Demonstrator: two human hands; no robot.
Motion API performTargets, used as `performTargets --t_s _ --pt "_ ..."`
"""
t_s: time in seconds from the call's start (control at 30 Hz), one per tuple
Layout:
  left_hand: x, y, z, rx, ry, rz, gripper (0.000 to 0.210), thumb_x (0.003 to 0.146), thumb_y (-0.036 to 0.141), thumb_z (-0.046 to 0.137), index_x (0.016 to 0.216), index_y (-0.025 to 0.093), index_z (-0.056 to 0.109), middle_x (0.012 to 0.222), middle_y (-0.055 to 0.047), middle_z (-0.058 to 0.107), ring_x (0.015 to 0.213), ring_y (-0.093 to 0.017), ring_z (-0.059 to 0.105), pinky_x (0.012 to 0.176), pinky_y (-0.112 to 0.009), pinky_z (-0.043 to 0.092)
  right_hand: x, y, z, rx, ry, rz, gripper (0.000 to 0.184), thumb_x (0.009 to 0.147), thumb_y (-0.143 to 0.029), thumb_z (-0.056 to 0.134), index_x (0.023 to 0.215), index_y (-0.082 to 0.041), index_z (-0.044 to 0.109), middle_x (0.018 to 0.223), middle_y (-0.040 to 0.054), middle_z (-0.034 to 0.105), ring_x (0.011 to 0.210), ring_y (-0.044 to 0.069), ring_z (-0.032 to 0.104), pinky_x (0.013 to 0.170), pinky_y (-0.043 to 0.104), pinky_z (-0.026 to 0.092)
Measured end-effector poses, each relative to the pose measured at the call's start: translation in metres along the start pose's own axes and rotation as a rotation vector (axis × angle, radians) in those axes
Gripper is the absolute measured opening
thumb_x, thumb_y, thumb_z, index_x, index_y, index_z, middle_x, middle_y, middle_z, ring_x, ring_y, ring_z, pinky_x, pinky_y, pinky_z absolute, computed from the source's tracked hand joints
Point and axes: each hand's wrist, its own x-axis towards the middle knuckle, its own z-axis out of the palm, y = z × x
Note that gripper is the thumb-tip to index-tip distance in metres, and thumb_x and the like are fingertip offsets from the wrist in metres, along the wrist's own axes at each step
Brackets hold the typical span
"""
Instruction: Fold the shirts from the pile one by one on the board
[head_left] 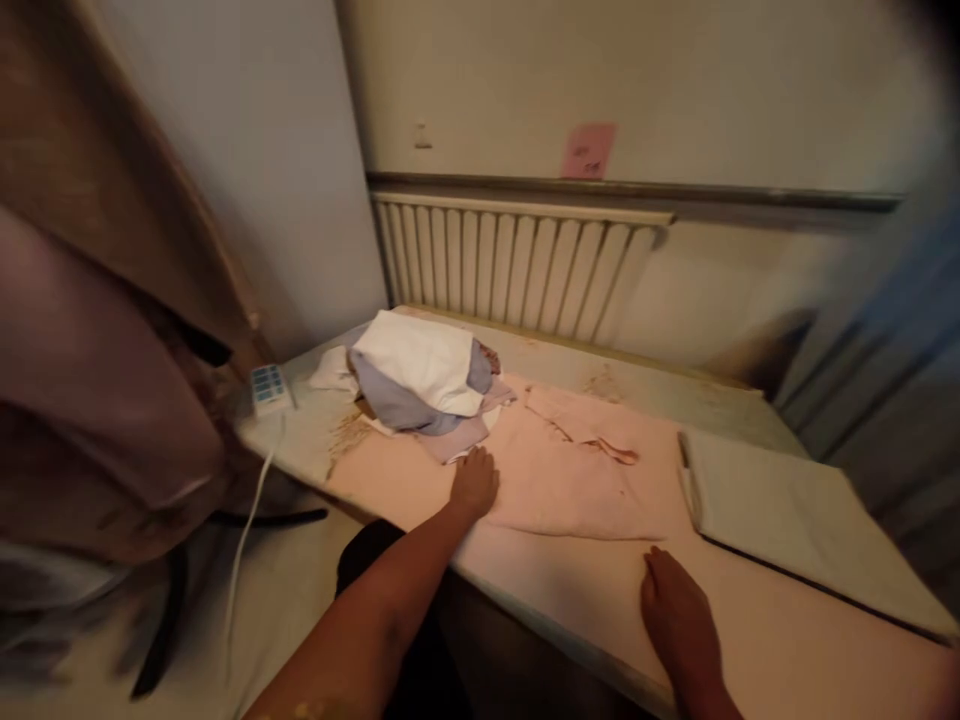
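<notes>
A pale pink garment [577, 480] lies spread on the table, with a thin reddish strip of cloth across its upper part. At its left lower corner my left hand [474, 485] rests palm down on the cloth, its fingers close together and lying fairly flat. My right hand [679, 610] is just below the garment's right lower corner, its fingers curled and the thumb pressed against them. Whatever may be in those fingers is hidden. Beyond my left hand sits a pile of crumpled clothes [420, 365], white on top with grey-blue and mauve pieces beneath.
A flat whitish board or folder [802, 520] with a dark edge lies on the table [600, 620] at right. A power strip [270, 388] with a white cord [244, 540] is at the left corner. Behind stands a radiator [510, 260]; a draped chair [90, 400] is at left.
</notes>
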Motion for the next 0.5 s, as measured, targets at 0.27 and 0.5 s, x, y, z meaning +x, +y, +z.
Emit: performTargets --t_s 0.27,0.5 --pt "-0.010 0.000 0.006 -0.006 0.012 0.013 0.029 0.097 0.032 0.035 0.110 0.015 0.055 0.125 -0.013 0.055 0.121 -0.025 0.043 0.098 -0.042 0.033 0.004 -0.010 -0.017 -0.076 -0.165 0.069 0.030 0.090 -0.024 0.037 0.106 -0.011 0.059 0.109 0.0177 0.065 0.097 0.028 0.062 0.089 0.041 0.047" --pt "-0.011 0.000 0.008 0.003 0.020 0.011 0.028 0.097 0.031 0.035 0.106 0.014 0.056 0.120 -0.013 0.057 0.116 -0.026 0.046 0.095 -0.041 0.034 0.003 -0.010 -0.016 -0.083 -0.170 0.069 0.032 0.089 -0.024 0.036 0.107 -0.010 0.058 0.111 0.0175 0.064 0.098 0.028 0.061 0.090 0.041 0.046"
